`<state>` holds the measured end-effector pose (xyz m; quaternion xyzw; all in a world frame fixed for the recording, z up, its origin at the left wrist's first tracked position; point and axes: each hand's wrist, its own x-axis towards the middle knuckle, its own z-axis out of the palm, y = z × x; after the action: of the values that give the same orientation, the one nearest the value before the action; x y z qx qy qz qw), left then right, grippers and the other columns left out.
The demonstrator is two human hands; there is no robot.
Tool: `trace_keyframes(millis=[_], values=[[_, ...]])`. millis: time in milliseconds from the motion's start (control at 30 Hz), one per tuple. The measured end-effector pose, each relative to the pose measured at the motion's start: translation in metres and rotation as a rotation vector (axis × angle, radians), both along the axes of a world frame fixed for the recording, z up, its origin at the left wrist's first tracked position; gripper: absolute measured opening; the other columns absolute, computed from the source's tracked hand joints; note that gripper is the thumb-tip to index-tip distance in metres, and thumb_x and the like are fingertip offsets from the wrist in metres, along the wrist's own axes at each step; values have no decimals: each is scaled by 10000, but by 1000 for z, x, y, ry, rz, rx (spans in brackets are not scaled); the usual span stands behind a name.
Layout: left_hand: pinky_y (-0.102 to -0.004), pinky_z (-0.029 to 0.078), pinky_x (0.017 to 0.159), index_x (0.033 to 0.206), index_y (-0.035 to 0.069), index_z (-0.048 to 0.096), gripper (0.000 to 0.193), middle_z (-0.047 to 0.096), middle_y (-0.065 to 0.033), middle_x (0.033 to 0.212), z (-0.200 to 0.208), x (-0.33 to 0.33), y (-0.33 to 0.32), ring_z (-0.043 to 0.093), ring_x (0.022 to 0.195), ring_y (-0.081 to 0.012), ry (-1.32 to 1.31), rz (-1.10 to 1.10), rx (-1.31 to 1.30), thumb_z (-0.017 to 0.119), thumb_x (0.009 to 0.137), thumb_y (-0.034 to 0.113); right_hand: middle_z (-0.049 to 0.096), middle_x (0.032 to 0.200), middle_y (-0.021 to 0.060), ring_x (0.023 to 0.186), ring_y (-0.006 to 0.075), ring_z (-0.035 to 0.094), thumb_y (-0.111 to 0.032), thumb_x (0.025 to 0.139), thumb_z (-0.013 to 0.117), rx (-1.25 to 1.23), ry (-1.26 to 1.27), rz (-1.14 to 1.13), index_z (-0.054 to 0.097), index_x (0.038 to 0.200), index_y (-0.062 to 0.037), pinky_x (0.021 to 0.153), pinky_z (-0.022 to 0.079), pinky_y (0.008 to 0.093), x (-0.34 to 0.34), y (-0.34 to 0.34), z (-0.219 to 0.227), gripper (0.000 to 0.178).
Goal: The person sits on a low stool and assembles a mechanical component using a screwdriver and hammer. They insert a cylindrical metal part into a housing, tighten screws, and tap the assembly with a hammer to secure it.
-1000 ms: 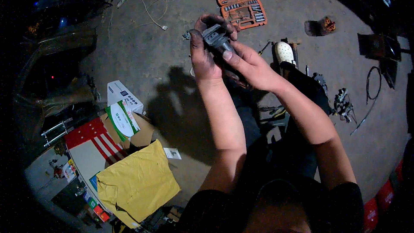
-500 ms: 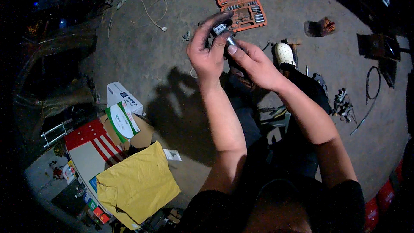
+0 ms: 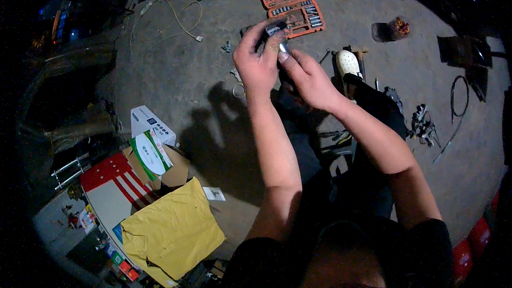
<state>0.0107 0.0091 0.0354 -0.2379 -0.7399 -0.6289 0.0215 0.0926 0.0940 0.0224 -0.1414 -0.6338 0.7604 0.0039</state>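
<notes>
small dark metal part (image 3: 275,29) held up over the concrete floor (image 3: 176,74), just near of the orange socket set case (image 3: 291,4). pinched in the curled fingers of the left hand (image 3: 258,64); right hand (image 3: 306,77) touching its lower end with closed fingertips. white shoe (image 3: 348,64) right.

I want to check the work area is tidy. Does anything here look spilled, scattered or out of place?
Yes. Loose metal parts and a black cable lie scattered on the concrete floor by the person's right side. The orange socket set case lies open. Both hands, left hand and right hand, hold a small dark part.
</notes>
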Motion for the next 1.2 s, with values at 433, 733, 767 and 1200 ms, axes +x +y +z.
trace_keyframes(millis=[433, 733, 767, 1200], values=[[-270, 440, 821, 1198, 23, 542, 359, 608, -37, 1064, -6, -6, -4, 569, 938, -130, -756, -168, 324, 614, 867, 142, 550, 634, 39, 413, 139, 468, -405, 936, 457, -982, -147, 61, 567, 892, -70, 387, 356, 252, -7, 27, 6, 355], [-239, 482, 735, 1116, -6, 588, 322, 639, -63, 976, 3, -1, 4, 596, 824, -126, -685, -65, 370, 678, 820, 87, 577, 654, 46, 417, 128, 482, -451, 909, 490, -1110, -130, 219, 580, 918, -85, 377, 348, 231, -7, 39, 5, 377], [-238, 487, 727, 1101, -7, 593, 316, 641, -63, 970, 2, -1, 5, 597, 818, -123, -666, -46, 368, 688, 813, 84, 582, 658, 46, 425, 131, 493, -452, 907, 492, -1067, -142, 200, 581, 917, -85, 375, 351, 228, -7, 38, 5, 377], [-319, 477, 751, 1082, -16, 578, 405, 609, -106, 991, -10, 0, 8, 582, 847, -189, -565, 88, 211, 725, 789, 221, 616, 827, 30, 682, 112, 579, -416, 897, 530, -714, -100, 109, 607, 926, -92, 507, 435, 249, -5, 42, 4, 335]])
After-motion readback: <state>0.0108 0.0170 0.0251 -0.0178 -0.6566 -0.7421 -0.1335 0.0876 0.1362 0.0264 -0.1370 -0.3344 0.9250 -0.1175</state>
